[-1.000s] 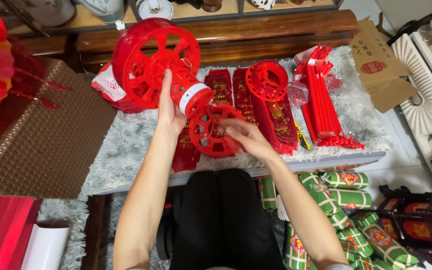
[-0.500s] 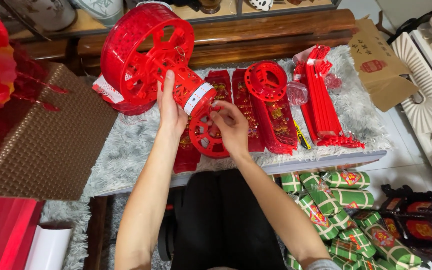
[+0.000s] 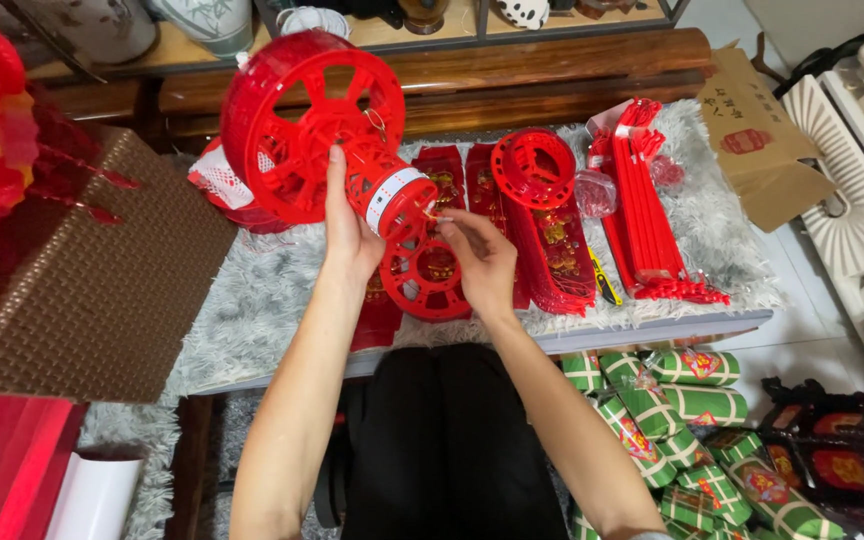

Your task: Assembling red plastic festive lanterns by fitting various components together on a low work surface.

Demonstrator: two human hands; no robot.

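Here, above the grey furry surface (image 3: 252, 310), the left hand (image 3: 349, 235) grips 1 red spoked frame (image 3: 314, 130) by its hub while right-hand fingers (image 3: 452, 222) pinch its white-banded end, apparently mid-assembly, which next calls for careful alignment.

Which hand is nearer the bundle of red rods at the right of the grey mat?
Right. The right hand is at the lantern frame's end, left of the red rods with red panels between. The left hand, gripping the frame's core, is farther left.
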